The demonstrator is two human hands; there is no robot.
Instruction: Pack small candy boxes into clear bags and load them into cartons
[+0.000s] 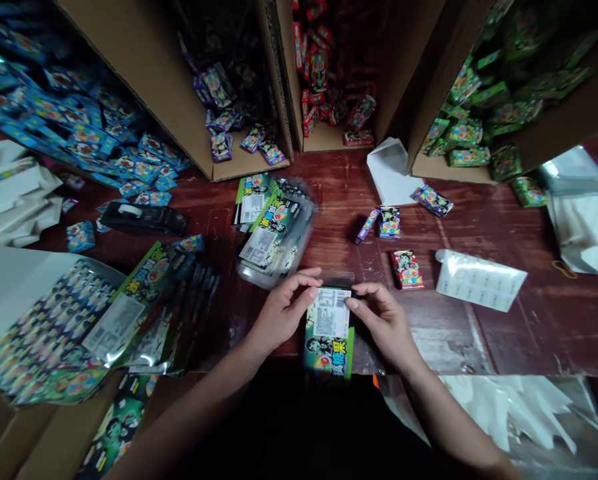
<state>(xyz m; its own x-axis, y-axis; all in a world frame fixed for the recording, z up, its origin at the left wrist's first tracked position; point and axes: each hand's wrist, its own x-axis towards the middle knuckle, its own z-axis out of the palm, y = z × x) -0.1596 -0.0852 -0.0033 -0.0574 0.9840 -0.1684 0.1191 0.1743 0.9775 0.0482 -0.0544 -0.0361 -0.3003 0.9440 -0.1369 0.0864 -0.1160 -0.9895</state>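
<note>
A green and black printed packet [329, 333] with a white barcode label lies at the near edge of the dark red table [479, 347]. My left hand [283, 313] pinches its upper left corner, thumb and forefinger on the label's edge. My right hand [381, 320] pinches the upper right corner the same way. A clear plastic flap sticks out above the label between my fingertips. Just beyond my hands lies a pile of similar packets in clear sleeves [273, 230].
Open cardboard boxes hold small blue [79, 127], purple [223, 127], red [323, 87] and green [473, 127] cartons. Loose cartons [407, 269] and a sheet of labels [479, 279] lie right of my hands. A black tape dispenser [143, 218] and more packets [143, 300] sit left.
</note>
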